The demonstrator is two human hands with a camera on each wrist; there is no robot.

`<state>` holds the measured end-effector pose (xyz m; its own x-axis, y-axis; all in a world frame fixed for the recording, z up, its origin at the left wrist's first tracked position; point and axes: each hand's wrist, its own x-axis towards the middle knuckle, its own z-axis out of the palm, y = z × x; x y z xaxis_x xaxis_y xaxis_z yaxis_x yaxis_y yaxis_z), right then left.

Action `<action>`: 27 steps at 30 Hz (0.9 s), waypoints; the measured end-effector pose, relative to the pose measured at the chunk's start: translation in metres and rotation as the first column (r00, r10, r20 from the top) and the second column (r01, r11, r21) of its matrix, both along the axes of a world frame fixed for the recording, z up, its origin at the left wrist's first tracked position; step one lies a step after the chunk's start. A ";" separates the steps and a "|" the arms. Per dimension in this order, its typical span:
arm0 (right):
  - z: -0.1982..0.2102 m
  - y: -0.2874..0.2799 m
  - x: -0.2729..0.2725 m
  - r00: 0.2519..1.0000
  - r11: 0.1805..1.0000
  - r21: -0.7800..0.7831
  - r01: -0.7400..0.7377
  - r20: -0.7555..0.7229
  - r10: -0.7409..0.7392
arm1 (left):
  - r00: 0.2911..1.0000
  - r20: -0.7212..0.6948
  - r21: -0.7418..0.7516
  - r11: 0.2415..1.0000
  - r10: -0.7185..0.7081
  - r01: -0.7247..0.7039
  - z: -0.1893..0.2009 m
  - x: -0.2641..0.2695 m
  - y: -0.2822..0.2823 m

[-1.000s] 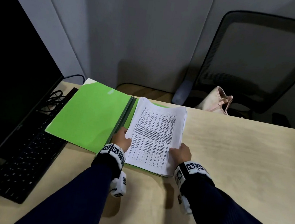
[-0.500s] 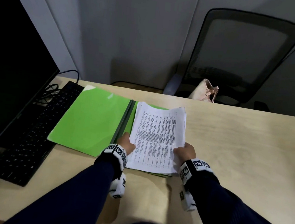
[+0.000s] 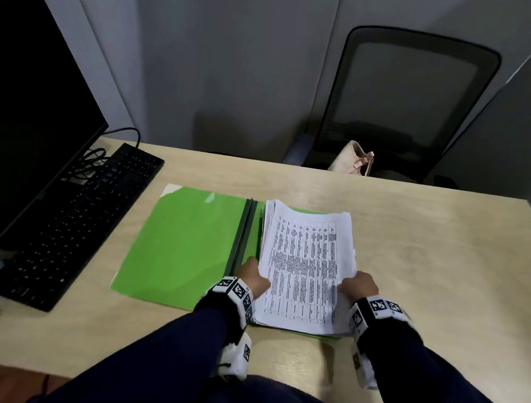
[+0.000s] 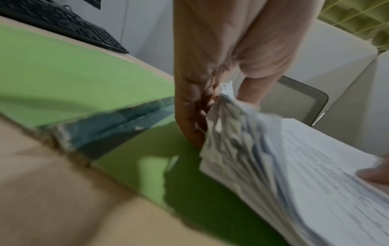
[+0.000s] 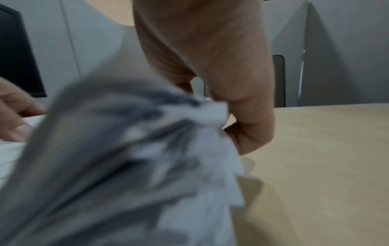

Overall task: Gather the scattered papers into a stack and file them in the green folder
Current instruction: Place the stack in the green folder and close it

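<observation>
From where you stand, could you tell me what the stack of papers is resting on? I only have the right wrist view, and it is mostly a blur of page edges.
Observer: In the head view the stack of papers lies on the right half of the open green folder, beside its dark spine.
Operator: Thank you. Is the left hand on the stack as well?
Observer: Yes, the left hand grips the stack's left edge, opposite the right hand.
Operator: Is there anything left of the folder that I should mind?
Observer: A black keyboard lies just left of the folder's open cover, in front of a monitor.
</observation>
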<state>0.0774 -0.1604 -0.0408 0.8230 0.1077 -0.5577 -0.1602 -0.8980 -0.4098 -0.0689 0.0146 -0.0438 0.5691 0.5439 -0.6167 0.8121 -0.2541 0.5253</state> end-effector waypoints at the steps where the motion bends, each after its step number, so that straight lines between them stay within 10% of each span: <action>1: 0.002 0.002 -0.002 0.999 1.000 -0.003 -0.016 0.028 0.016 | 1.000 0.002 0.010 1.000 0.002 -0.002 0.003 0.001 0.000; 14: -0.002 0.024 -0.027 0.993 0.993 0.060 -0.102 0.065 0.098 | 0.988 -0.151 0.322 0.946 0.016 0.034 0.015 -0.014 0.030; 27: 0.001 0.031 -0.022 0.999 0.970 0.241 -0.043 0.030 0.037 | 0.957 -0.282 0.234 0.962 -0.073 0.143 0.020 0.008 0.028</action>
